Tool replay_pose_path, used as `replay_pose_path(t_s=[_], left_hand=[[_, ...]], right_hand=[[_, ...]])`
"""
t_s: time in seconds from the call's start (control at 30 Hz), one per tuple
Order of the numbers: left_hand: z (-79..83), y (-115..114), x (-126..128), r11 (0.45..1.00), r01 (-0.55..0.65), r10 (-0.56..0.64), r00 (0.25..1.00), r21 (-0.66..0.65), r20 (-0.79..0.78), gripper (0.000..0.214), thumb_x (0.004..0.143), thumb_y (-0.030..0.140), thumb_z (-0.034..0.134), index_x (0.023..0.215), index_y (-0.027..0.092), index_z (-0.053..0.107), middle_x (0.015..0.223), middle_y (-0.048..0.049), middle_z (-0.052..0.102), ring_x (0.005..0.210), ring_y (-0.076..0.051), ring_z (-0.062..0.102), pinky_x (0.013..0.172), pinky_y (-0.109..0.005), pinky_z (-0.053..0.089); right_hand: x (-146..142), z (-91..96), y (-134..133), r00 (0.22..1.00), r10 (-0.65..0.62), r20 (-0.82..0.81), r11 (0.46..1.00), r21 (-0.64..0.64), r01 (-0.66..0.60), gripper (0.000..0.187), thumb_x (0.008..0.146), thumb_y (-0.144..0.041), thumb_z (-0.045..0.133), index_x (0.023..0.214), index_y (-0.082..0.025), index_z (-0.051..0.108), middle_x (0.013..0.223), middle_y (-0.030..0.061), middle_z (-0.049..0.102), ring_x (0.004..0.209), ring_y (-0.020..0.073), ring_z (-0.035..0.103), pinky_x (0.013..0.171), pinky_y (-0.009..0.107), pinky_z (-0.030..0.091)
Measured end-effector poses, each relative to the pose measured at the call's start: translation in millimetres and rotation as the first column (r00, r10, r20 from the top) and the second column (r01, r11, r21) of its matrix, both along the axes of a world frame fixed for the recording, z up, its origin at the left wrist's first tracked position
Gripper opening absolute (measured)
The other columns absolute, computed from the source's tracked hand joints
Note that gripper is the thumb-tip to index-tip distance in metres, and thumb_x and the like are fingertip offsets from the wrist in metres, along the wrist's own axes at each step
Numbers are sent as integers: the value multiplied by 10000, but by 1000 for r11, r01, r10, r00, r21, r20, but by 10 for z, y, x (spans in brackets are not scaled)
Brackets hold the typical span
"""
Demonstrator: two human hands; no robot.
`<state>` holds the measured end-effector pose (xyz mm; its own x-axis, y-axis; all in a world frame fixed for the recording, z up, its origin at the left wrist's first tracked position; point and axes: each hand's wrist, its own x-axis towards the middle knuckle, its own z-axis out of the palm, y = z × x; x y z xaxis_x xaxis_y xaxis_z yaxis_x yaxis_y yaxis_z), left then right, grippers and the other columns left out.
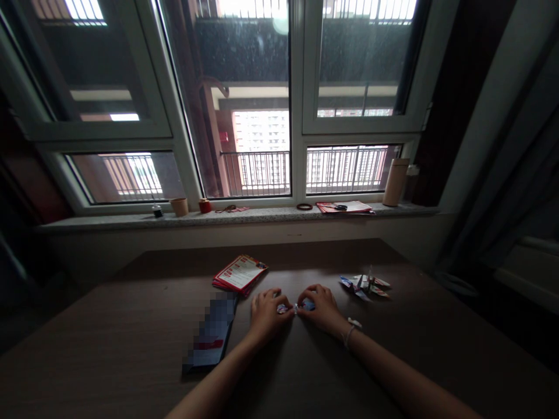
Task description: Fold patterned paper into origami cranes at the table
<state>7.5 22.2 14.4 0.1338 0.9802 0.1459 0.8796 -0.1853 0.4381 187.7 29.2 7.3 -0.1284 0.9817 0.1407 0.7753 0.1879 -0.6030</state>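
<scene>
Both my hands rest on the dark brown table (131, 326), close together. My left hand (266, 314) and my right hand (321, 308) pinch a small folded piece of coloured paper (294, 306) between their fingertips, pressed down on the tabletop. My right wrist wears a thin bracelet. To the right of my right hand lie a few folded paper figures (365, 285). A stack of red and white leaflets (239, 273) lies just beyond my left hand. A dark flat packet (212, 334) lies to the left of my left forearm.
A stone windowsill (244, 216) runs behind the table, with a small cup (179, 206), a red pot (205, 205), a ring-shaped band (304, 206), papers with scissors (345, 206) and a tall tan cylinder (395, 181). Large windows above. A curtain hangs at right.
</scene>
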Motion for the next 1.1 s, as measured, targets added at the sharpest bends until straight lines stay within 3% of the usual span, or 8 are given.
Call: replay_pose_path(t_s=[0.7, 1.1], left_hand=[[4, 33, -168, 983, 131, -138, 989, -130, -44, 247, 864, 380, 559, 1066, 384, 701, 1475, -5, 462, 1394, -277, 333, 1150, -549, 150], [2, 26, -184, 982, 134, -141, 989, -132, -46, 279, 846, 340, 560, 1082, 385, 702, 1482, -6, 457, 1405, -271, 327, 1158, -533, 150]], right_hand=[[69, -34, 36, 998, 52, -26, 997, -49, -53, 215, 750, -310, 688, 963, -331, 716, 1218, 13, 531, 1213, 247, 414, 1046, 341, 279], [141, -64, 77, 992, 121, -21, 990, -65, -122, 241, 769, -301, 651, 997, -336, 720, 1253, 16, 527, 1248, 251, 402, 1068, 350, 278]])
